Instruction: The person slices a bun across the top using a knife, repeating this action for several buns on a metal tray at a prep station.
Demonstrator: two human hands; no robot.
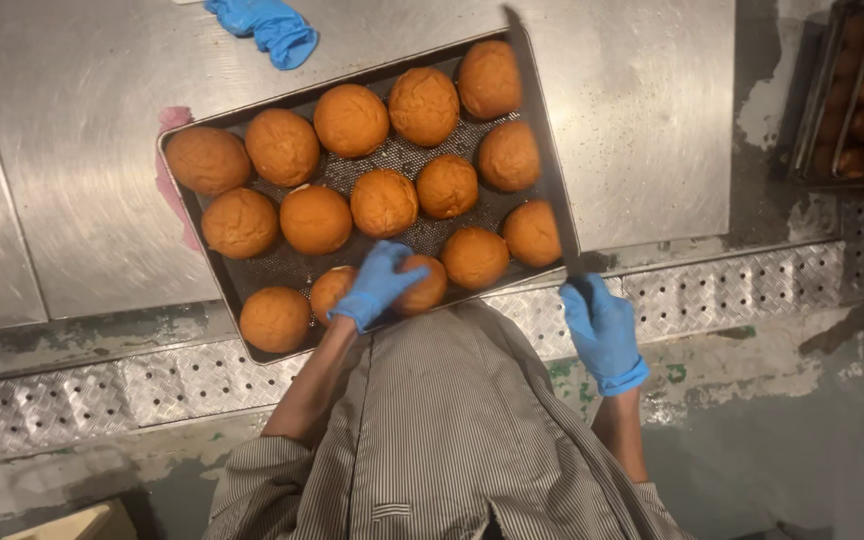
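A dark perforated baking tray (287, 268) lies tilted on a steel table and holds several round golden-brown buns. My left hand (380, 284), in a blue glove, grips one bun (426, 288) at the tray's near edge. Beside it sit another bun (328, 289) on the left and one (474, 257) on the right. My right hand (602, 330), also in a blue glove, holds the handle of a long knife (543, 142). Its blade runs away from me along the tray's right edge. My striped shirt fills the lower middle of the view.
A crumpled blue glove (270, 27) lies on the steel table (642, 110) beyond the tray. A pink cloth (165, 178) pokes out under the tray's left side. A rack of more buns (862, 95) stands at the far right. Ridged metal plate (102, 385) edges the floor.
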